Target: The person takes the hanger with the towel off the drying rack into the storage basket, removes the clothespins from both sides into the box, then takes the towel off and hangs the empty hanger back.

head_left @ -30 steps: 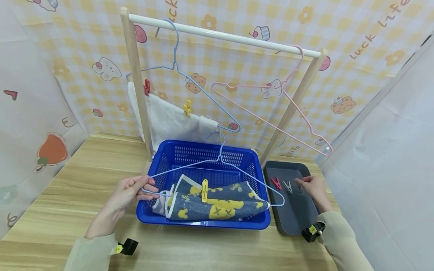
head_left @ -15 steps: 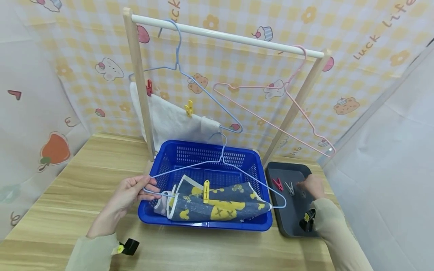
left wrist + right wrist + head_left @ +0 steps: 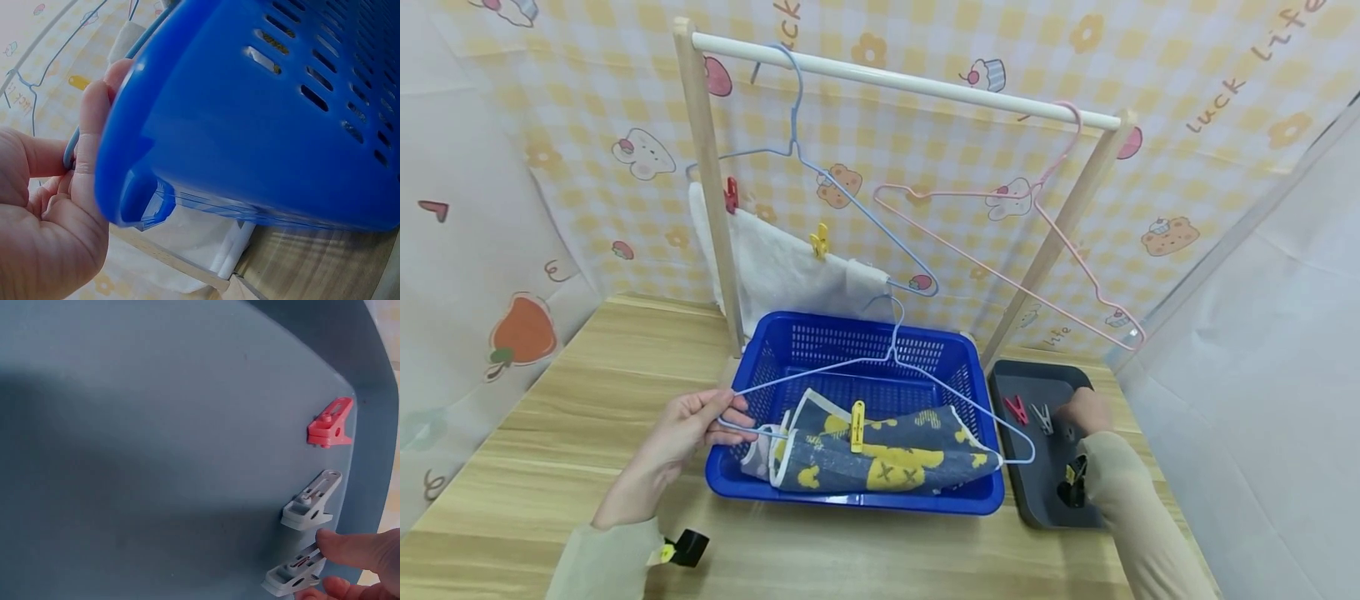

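Observation:
My left hand (image 3: 688,433) pinches the left end of a light blue clothes hanger (image 3: 820,367) above the front of a blue plastic basket (image 3: 850,501). Over the hanger's bottom bar hangs a grey-blue and yellow patterned cloth (image 3: 895,471), with a yellow clothespin (image 3: 857,427) clipped near its middle. At the right, my right hand (image 3: 1086,411) reaches into a dark grey tray (image 3: 1037,496). The right wrist view shows its thumb and fingers pinching the handle end of a grey clothespin (image 3: 290,577). Beside it lie another grey clothespin (image 3: 311,503) and a pinkish-red clothespin (image 3: 331,425).
Behind the basket stands a wooden rack with a white rod (image 3: 910,80). From it hang a blue hanger (image 3: 857,204) bearing a white towel (image 3: 782,271) with red and yellow clothespins, and a bare pink hanger (image 3: 955,243). A pale cloth (image 3: 756,454) lies in the basket.
My right hand has turned and lowered onto the grey clothespin in the tray, its wrist shifting left. The left hand still holds the hanger in place. The head view has shifted slightly.

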Motion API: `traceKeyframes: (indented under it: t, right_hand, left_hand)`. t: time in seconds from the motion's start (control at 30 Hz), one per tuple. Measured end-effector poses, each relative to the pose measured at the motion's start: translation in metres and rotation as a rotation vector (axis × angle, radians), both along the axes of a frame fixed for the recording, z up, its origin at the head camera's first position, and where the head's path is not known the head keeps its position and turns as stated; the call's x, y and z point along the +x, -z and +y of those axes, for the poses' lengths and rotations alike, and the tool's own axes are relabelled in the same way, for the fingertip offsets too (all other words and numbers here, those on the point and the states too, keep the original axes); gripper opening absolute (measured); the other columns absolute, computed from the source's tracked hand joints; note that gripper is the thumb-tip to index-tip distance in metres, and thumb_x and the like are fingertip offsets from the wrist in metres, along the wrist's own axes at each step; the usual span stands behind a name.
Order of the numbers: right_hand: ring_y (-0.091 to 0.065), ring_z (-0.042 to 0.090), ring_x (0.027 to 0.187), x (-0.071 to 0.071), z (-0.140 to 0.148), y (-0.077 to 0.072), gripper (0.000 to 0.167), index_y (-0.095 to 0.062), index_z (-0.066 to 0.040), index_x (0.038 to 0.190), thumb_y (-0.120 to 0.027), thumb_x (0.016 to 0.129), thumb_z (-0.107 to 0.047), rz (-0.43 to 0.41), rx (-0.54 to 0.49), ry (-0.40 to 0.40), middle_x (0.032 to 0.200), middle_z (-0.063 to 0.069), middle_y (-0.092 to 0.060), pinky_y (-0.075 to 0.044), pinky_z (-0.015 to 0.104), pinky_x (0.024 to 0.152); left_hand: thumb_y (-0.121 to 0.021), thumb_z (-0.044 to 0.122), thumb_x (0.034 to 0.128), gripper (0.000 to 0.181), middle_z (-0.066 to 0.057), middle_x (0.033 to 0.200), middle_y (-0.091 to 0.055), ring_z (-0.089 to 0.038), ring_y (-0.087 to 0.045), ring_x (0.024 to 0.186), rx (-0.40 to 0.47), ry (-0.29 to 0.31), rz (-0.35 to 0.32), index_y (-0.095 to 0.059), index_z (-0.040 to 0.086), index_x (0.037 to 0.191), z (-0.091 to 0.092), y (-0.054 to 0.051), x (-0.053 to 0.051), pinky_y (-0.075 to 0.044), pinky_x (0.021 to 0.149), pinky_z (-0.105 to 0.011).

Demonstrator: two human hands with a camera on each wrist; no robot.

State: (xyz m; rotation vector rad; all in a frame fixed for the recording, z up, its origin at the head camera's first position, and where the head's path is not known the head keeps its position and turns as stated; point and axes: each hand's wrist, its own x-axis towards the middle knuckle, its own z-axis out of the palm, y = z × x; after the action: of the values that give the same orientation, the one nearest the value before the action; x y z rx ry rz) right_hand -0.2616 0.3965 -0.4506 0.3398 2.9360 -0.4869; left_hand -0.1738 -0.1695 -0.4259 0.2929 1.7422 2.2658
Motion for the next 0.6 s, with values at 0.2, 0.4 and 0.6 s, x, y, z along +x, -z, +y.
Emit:
traceKeyframes:
  t: [0.2,0.4,0.6]
  right_hand:
    - [-0.051,0.023,0.057,-0.0044,-0.0009,0.0053,0.016,-0.059,0.004,0.064,-0.066,0.073,-0.008,-0.039,0.001,0.023,0.060,0.009,-0.054,-0.046,0.034,0.050]
    - [-0.056,0.031,0.067,-0.0043,-0.0020,0.0056,0.023,-0.060,0.013,0.078,-0.067,0.073,-0.009,-0.068,0.009,0.059,0.075,0.024,-0.061,-0.053,0.046,0.062]
    - [-0.058,0.036,0.074,-0.0053,0.0003,0.0096,0.032,-0.060,0.017,0.086,-0.068,0.073,-0.011,-0.060,0.033,0.050,0.087,0.032,-0.061,-0.053,0.051,0.068]
  left_hand:
    - [-0.041,0.015,0.1018,0.029,-0.002,0.077,-0.071,-0.019,-0.070,0.074,0.001,-0.001,0.007,-0.066,0.012,0.087,0.0002,0.0001,0.0007,-0.057,0.067,-0.027]
    - [-0.042,0.016,0.1017,0.028,-0.002,0.077,-0.071,-0.019,-0.070,0.074,-0.002,-0.006,0.010,-0.065,0.011,0.087,0.0008,-0.0004,0.0014,-0.057,0.066,-0.026]
    - [-0.041,0.016,0.1018,0.029,-0.001,0.078,-0.071,-0.018,-0.070,0.074,0.005,-0.004,0.014,-0.065,0.012,0.087,0.0009,-0.0010,0.0016,-0.057,0.066,-0.025]
